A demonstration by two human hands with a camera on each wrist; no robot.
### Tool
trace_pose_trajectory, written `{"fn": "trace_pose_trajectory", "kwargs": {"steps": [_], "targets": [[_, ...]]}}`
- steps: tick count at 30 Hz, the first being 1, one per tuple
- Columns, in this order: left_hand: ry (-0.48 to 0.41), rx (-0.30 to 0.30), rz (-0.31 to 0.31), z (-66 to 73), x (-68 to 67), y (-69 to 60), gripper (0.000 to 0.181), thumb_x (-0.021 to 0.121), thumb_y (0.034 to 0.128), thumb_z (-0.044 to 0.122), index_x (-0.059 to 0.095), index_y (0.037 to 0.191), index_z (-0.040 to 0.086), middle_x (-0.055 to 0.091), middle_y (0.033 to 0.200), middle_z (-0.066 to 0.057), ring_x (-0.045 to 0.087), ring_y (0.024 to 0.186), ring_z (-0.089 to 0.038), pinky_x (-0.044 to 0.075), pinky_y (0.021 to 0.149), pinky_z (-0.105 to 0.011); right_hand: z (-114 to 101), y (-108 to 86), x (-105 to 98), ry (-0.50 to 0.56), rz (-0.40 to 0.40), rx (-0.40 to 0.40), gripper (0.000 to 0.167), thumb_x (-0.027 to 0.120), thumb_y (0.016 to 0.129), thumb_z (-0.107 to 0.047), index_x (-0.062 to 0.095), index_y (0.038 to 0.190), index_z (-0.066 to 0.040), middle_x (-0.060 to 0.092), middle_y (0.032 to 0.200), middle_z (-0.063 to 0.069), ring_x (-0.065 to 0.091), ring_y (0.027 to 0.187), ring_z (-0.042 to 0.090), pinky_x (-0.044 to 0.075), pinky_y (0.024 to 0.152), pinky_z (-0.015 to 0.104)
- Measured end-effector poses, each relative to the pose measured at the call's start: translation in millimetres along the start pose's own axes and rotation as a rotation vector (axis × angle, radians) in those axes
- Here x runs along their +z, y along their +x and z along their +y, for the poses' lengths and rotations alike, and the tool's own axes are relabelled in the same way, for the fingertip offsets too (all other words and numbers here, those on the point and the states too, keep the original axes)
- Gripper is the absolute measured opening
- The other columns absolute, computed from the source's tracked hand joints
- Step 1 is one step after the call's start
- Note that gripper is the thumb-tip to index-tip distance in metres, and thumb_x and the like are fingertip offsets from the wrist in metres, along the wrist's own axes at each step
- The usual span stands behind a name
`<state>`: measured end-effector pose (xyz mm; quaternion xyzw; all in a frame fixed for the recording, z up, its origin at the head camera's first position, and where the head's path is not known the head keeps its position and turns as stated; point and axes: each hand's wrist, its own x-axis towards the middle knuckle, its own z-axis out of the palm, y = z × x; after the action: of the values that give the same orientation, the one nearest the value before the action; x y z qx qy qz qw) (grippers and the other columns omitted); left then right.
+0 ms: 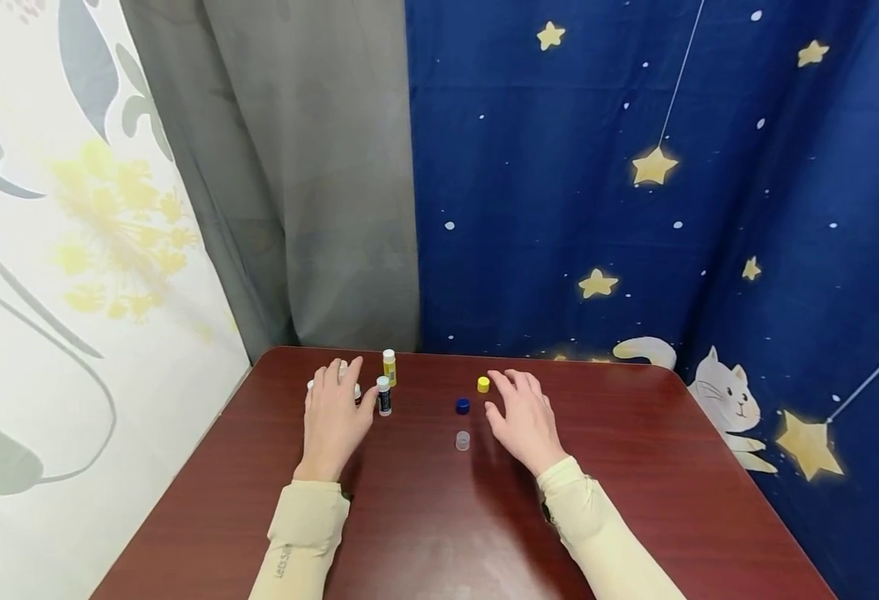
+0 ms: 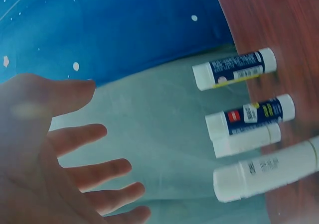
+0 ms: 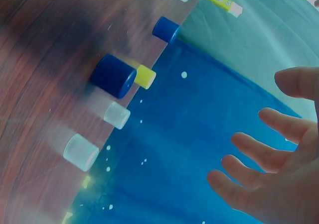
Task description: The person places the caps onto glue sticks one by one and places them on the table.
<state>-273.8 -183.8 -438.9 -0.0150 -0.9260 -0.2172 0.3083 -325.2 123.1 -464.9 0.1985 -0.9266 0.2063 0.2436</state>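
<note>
My left hand [image 1: 334, 425] is held over a group of upright glue sticks at the table's far left, fingers spread and nothing held. By its thumb stands a dark blue glue stick [image 1: 384, 398], with a yellow glue stick [image 1: 390, 368] behind. The left wrist view also has a white glue stick [image 2: 269, 167]; in the head view this hand partly hides several sticks. My right hand [image 1: 525, 421], fingers apart, holds nothing beside loose caps: a yellow cap [image 1: 483, 385], a blue cap [image 1: 462, 406] and a clear cap [image 1: 463, 442]. More blue and clear caps show in the right wrist view.
A dark red-brown table [image 1: 424, 517] bears everything. Along its far edge hang a grey curtain [image 1: 349, 167] and a blue curtain [image 1: 529, 208] with stars. On the left is a white, flower-printed surface [image 1: 27, 333].
</note>
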Motion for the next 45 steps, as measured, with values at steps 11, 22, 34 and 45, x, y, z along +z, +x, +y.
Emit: {"fn": "trace_pose_trajectory", "kwargs": {"steps": [11, 22, 34, 45], "targets": [[-0.069, -0.135, 0.014, -21.3, -0.9, -10.5, 0.051, 0.069, 0.0949, 0.029, 0.058, 0.139, 0.006, 0.054, 0.137, -0.022, 0.051, 0.124, -0.040, 0.045, 0.096, -0.063, -2.4, 1.6, 11.3, -0.016, -0.023, -0.045, 0.048, 0.069, 0.091, -0.029, 0.062, 0.137, -0.019, 0.059, 0.129, 0.008, 0.048, 0.126, 0.031, 0.047, 0.089, 0.053], [-0.152, -0.295, -0.083, -43.5, -4.5, -25.2, 0.056, 0.069, 0.0946, 0.035, 0.056, 0.142, 0.008, 0.057, 0.135, -0.021, 0.059, 0.113, -0.041, 0.045, 0.094, -0.061, -11.7, -0.5, 25.9, -0.048, -0.113, -0.058, 0.041, 0.069, 0.092, -0.033, 0.067, 0.131, -0.019, 0.064, 0.118, 0.007, 0.053, 0.118, 0.029, 0.047, 0.089, 0.050], [-0.264, -0.418, -0.103, -65.0, 9.2, -34.4, 0.064, 0.080, 0.0868, 0.036, 0.057, 0.139, 0.008, 0.066, 0.122, -0.020, 0.061, 0.101, -0.036, 0.048, 0.086, -0.053, -15.2, -4.9, 40.3, -0.057, -0.148, -0.094, 0.039, 0.068, 0.093, -0.035, 0.068, 0.129, -0.019, 0.064, 0.111, 0.004, 0.055, 0.113, 0.029, 0.046, 0.089, 0.050], [-0.348, -0.484, -0.058, -82.6, 23.7, -39.1, 0.055, 0.084, 0.0834, 0.031, 0.063, 0.127, 0.007, 0.070, 0.108, -0.016, 0.068, 0.100, -0.032, 0.048, 0.088, -0.050, -19.9, -10.2, 49.8, -0.059, -0.161, -0.101, 0.039, 0.070, 0.092, -0.033, 0.069, 0.128, -0.018, 0.064, 0.107, 0.005, 0.056, 0.110, 0.030, 0.046, 0.086, 0.049]]}}
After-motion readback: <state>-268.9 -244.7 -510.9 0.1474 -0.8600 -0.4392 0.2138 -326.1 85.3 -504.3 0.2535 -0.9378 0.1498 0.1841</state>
